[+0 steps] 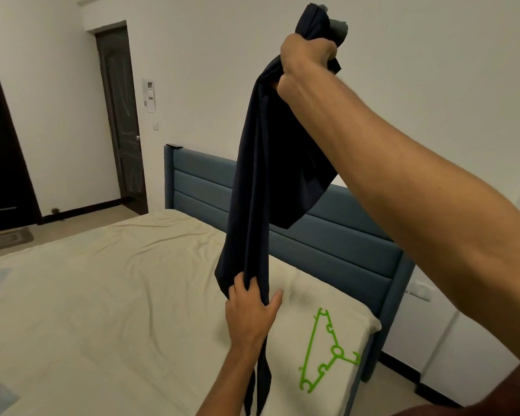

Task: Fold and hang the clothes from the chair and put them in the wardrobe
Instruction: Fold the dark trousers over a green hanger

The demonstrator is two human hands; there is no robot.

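Items, one of each except where noted.

Dark navy garment [261,181]: one piece, smooth thin fabric, hanging in long vertical folds above the bed. A loose flap is falling out to the right partway down, and the lower end is trailing past the bottom of the frame. A small grey patch is showing at the very top, above the upper fist.

Hands: two, well apart, one high and one low, both gripping the garment. The right hand [308,60] is raised, clenching the bunched top of the fabric in a fist. The left hand [251,309] is wrapping its fingers and thumb round the gathered cloth lower down, just over the mattress.

Green hanger [327,351]: one, bright plastic, triangular outline with notched arms and a hook, lying flat on the near right corner of the bed, close beside the hanging cloth but not touching it.

Bed [102,280]: one, covered by a cream sheet, lightly creased.

Headboard [336,250]: one, blue-grey, padded in horizontal bands.

Doors: two, dark wood, one panelled door [122,121] standing in the far wall, the other [0,145] cut off at the left edge.

Walls: white, plain.
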